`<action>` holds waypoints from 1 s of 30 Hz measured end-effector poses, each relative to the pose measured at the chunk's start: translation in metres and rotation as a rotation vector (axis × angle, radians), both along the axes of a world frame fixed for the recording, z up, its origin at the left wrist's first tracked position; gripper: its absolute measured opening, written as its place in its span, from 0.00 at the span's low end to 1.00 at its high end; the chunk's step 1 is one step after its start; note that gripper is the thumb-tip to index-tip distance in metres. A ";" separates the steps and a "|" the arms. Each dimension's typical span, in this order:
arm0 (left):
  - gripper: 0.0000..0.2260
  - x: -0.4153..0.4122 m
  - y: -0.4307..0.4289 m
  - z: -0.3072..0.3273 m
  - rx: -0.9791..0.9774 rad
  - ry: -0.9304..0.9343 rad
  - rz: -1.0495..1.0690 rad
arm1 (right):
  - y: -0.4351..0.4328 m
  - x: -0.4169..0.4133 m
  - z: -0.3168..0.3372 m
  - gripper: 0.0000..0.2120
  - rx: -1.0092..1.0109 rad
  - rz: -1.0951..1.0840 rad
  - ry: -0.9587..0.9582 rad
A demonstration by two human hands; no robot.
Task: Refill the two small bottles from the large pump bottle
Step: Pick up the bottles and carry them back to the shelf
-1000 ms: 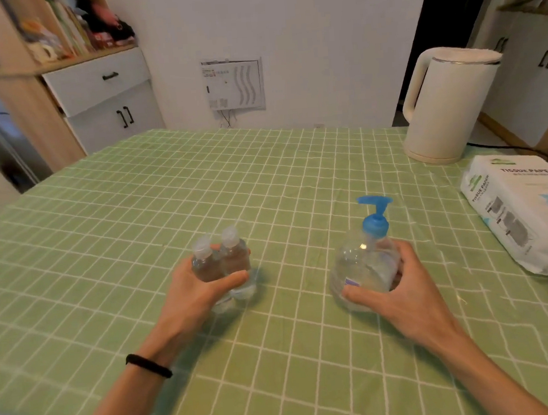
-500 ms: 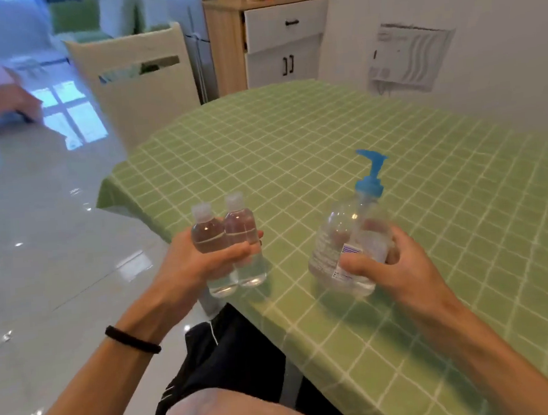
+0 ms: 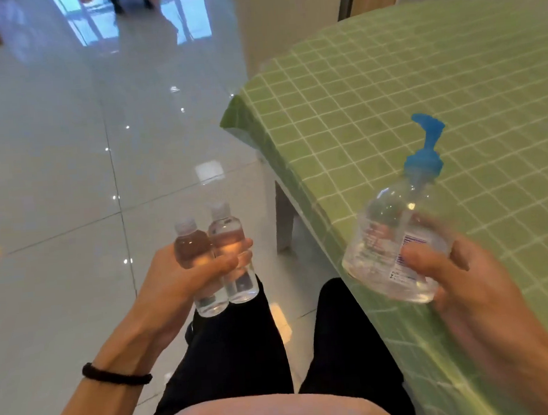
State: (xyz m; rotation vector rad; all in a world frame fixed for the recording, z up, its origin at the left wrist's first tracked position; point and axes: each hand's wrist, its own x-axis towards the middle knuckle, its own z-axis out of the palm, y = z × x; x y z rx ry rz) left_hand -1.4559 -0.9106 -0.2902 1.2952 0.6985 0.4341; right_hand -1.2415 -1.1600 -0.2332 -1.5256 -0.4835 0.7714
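The glossy tiled floor (image 3: 54, 190) fills the left of the view, and the bench (image 3: 419, 83) under its green checked cloth fills the right. Nothing of the task rests on it. The person's dark-clad legs stand beside its edge.

The large pump bottle (image 3: 388, 241) is in the air at the bench's near edge, tilted with its blue pump (image 3: 426, 154) leaning away. It is clear and looks partly full. The right hand (image 3: 459, 278) wraps its lower body, thumb across the label.

The left hand (image 3: 177, 279), a black band (image 3: 116, 377) on its wrist, curls round the two small bottles (image 3: 226, 239) together, pressed side by side and upright, out over the floor. Their caps (image 3: 185, 225) are on.

The risk, as I judge it, lies in full hands. Neither can unscrew a cap without first setting something down. Trying it in the air would loosen the one grasp that holds both smooth little bottles, and one could slip onto the hard tile. The tilted pump bottle could also dribble if a finger presses the head.
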 end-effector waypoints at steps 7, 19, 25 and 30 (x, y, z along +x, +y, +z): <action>0.18 -0.018 0.037 0.001 -0.151 0.067 0.120 | 0.080 0.000 0.021 0.37 -0.090 0.194 0.042; 0.26 -0.066 0.087 0.182 -0.344 0.273 0.243 | 0.187 -0.047 0.154 0.34 -0.330 0.195 0.317; 0.18 -0.101 0.159 0.251 -0.331 0.263 0.196 | 0.244 -0.072 0.213 0.33 -0.367 0.221 0.372; 0.24 -0.095 0.220 0.276 -0.290 0.247 0.205 | 0.285 -0.063 0.244 0.28 -0.386 0.254 0.302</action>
